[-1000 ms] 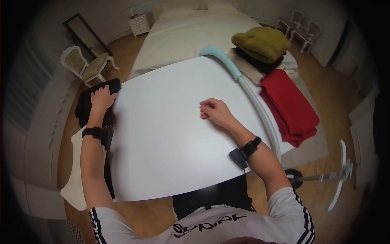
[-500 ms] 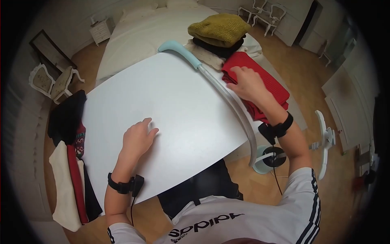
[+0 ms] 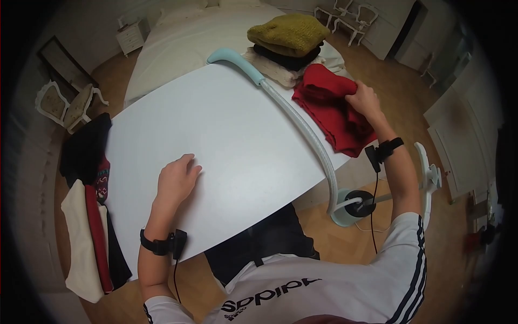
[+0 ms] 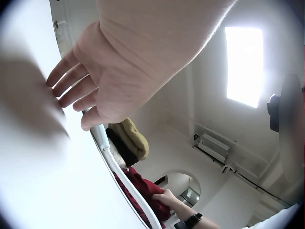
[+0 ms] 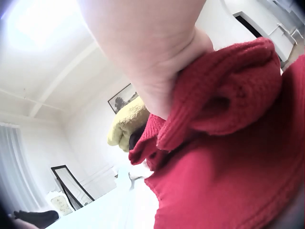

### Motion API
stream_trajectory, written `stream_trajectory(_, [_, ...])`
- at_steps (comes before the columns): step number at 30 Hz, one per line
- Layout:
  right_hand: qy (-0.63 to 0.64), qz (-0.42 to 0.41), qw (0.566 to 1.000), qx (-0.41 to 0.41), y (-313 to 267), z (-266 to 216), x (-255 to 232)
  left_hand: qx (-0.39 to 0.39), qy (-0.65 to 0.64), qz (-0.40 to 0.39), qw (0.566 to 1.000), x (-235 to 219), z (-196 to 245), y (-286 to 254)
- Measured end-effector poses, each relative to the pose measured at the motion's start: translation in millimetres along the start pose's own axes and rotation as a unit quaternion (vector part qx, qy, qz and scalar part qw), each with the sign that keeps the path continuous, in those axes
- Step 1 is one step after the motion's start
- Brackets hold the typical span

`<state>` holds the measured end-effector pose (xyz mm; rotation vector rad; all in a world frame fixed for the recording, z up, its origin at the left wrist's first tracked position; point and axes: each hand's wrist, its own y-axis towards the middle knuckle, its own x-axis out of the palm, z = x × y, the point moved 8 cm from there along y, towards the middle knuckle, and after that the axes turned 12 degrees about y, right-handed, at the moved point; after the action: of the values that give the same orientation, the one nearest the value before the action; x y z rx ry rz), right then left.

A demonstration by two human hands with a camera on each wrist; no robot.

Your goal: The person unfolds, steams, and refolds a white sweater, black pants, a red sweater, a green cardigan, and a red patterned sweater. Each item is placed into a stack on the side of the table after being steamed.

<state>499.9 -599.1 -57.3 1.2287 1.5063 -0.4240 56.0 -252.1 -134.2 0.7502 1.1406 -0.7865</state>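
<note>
Along the right edge of the table (image 3: pixel 216 140), on the outer side of the hose (image 3: pixel 302 121), lies the red knit (image 3: pixel 332 119), partly bunched, with one part raised in a rounded fold. Just past it, by the far right corner, is a pile topped by a mustard sweater (image 3: pixel 291 35).

Your step seems to be lifting the red knit by its outer side. To do it well, it would help to take all the folded layers together; in the right wrist view a rolled layer stands up over a flatter one, so the lower part may trail or unfold. Raising it enough to pass over the hose before any sideways pull should avoid a snag, and a second hold on the side nearest the hose would keep the folds in line.

Your right hand (image 3: pixel 365 101) is closed on the knit's outer edge, gripping a bunched part; your fingertips are hidden in the cloth, so how many layers you have cannot be told. Your left hand (image 3: pixel 175 181) is free, palm down over the table towards its left side, fingers loosely extended and slightly apart, holding nothing. Whether its fingertips touch the surface is unclear.
</note>
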Motion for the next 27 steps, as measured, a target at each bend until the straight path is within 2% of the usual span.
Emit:
stream_trajectory(1, [0.001, -0.001, 1.000, -0.003, 4, -5, -11, -0.003, 0.000, 0.001, 1.000, -2, -1, -1])
stream_trajectory(3, [-0.008, 0.060, 0.998, 0.029, 12, -8, -42, -0.009, -0.005, -0.033, 0.999, 1, -3, -2])
stream_trajectory(7, [-0.037, 0.135, 0.990, 0.000, 20, -45, -114, 0.001, 0.000, -0.041, 0.999, -3, 4, -3])
stream_trajectory(10, [-0.007, 0.145, 0.989, -0.021, 17, -76, -165, -0.012, 0.005, -0.066, 0.998, -3, 12, -4])
stream_trajectory(12, [0.085, 0.111, 0.987, -0.073, 19, -96, -177, 0.006, 0.011, -0.038, 0.999, -3, 18, -8])
stream_trajectory(13, [0.085, 0.111, 0.987, -0.076, 13, -104, -177, 0.004, 0.009, -0.036, 0.999, -2, 23, -9])
stream_trajectory(14, [0.277, 0.013, 0.958, -0.080, -3, -125, -159, 0.034, -0.112, -0.054, 0.992, -1, 40, -11])
stream_trajectory(15, [0.455, -0.090, 0.882, -0.080, -24, -151, -138, 0.061, -0.232, -0.070, 0.968, -2, 56, -15])
stream_trajectory(17, [0.494, -0.122, 0.855, -0.101, -59, -184, -106, 0.104, -0.357, -0.122, 0.920, -14, 88, -23])
stream_trajectory(19, [0.553, -0.211, 0.803, -0.068, -101, -214, -48, 0.115, -0.520, -0.131, 0.836, -18, 105, -29])
stream_trajectory(20, [0.526, -0.237, 0.813, -0.077, -123, -228, -20, 0.096, -0.523, -0.125, 0.838, -19, 106, -29])
stream_trajectory(21, [0.499, -0.264, 0.821, -0.086, -145, -240, 6, 0.010, -0.609, -0.180, 0.772, -10, 105, -30])
stream_trajectory(22, [0.467, -0.308, 0.823, -0.101, -167, -255, 26, -0.075, -0.684, -0.227, 0.689, 0, 103, -33])
stream_trajectory(24, [0.448, -0.362, 0.806, -0.136, -200, -280, 54, -0.071, -0.715, -0.213, 0.662, 12, 91, -31])
stream_trajectory(26, [0.506, -0.365, 0.763, -0.169, -215, -299, 69, -0.073, -0.721, -0.200, 0.659, 17, 79, -40])
stream_trajectory(27, [0.508, -0.370, 0.758, -0.174, -216, -304, 72, -0.103, -0.726, -0.172, 0.658, 13, 71, -47])
